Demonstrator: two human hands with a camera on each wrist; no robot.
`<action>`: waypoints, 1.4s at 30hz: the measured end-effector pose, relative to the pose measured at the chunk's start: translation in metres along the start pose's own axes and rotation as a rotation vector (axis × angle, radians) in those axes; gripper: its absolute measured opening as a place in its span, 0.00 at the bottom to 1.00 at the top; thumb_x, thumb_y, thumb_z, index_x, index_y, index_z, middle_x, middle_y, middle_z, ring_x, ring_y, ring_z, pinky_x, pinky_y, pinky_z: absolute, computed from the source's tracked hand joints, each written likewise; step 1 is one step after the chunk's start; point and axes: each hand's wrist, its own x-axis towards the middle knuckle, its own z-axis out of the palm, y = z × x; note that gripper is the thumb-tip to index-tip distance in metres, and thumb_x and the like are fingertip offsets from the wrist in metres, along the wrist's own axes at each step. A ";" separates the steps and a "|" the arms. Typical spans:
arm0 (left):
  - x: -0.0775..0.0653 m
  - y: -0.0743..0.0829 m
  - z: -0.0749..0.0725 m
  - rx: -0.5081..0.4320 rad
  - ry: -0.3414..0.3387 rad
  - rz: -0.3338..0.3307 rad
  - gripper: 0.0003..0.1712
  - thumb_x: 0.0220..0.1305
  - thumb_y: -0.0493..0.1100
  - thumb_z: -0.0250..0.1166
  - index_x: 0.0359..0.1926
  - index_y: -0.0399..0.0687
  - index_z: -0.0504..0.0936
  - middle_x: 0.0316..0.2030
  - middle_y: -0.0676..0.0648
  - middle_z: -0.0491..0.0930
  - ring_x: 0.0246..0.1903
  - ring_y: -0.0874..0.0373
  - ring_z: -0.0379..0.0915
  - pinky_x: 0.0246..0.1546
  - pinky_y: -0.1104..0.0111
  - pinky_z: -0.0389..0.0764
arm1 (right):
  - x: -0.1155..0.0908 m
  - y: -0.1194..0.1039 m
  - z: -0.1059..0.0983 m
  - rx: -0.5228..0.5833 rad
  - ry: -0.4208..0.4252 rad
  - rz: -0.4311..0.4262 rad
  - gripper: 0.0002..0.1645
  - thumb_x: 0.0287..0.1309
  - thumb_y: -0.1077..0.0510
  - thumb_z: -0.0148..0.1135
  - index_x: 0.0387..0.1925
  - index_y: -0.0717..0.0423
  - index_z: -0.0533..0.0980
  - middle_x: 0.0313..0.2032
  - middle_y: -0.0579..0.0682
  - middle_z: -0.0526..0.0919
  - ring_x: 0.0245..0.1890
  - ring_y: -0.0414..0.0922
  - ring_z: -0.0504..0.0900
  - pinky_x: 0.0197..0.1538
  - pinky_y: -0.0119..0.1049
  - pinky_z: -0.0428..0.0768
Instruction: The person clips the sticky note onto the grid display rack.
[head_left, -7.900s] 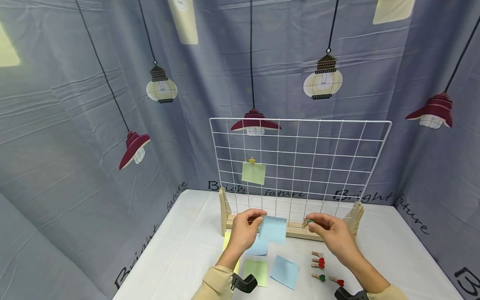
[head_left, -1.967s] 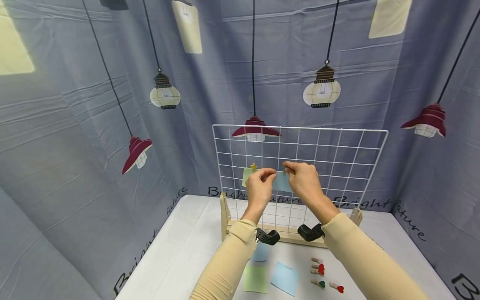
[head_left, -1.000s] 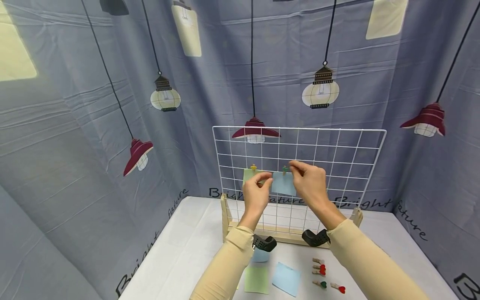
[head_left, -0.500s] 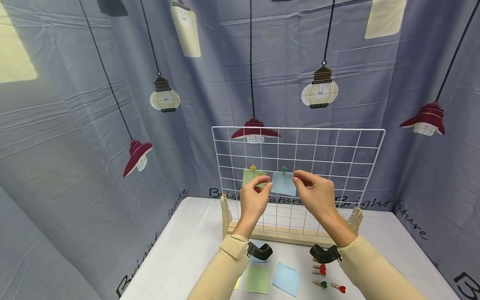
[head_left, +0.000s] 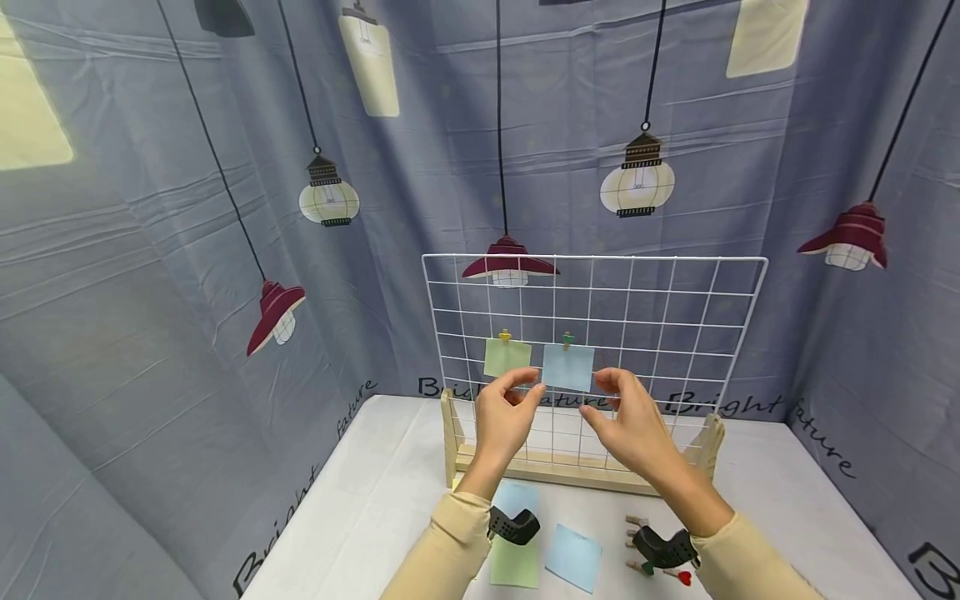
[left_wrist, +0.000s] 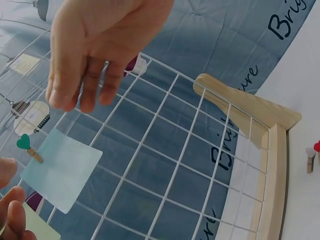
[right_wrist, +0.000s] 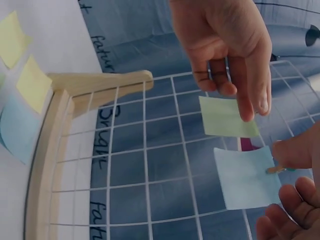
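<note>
The blue note [head_left: 567, 368] hangs on the wire grid [head_left: 588, 318] under a green clip [head_left: 567, 338], between the person's two hands and a little farther off than both. The left hand [head_left: 504, 417] is just left of it, thumb and index finger bent toward each other with a gap between the tips; it holds nothing. Its fingertips overlap the lower right corner of the pale green note [head_left: 506, 355] in the head view; whether they touch it cannot be told. That note hangs left of the blue one, under a yellow clip [head_left: 505, 335].

The right hand [head_left: 630, 421] is just right of the blue note, lower and nearer, thumb and fingers well apart, also holding nothing.

The grid stands in a wooden base [head_left: 577, 476] on the white desk [head_left: 375, 483]. Nearer on the desk lie a tilted blue sheet [head_left: 573, 558] and, left of it, a green sheet [head_left: 514, 568]. To the right are small clips, among them a red heart clip [head_left: 681, 576], others partly hidden by the black wrist device [head_left: 663, 548].
</note>
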 end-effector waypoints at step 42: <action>-0.058 -0.066 -0.071 -0.027 -0.263 -0.152 0.28 0.55 0.35 0.72 0.56 0.56 0.77 0.52 0.48 0.79 0.47 0.49 0.74 0.46 0.68 0.78 | -0.075 0.066 -0.007 0.024 -0.051 0.145 0.33 0.55 0.59 0.77 0.58 0.60 0.69 0.47 0.53 0.77 0.44 0.39 0.72 0.43 0.33 0.75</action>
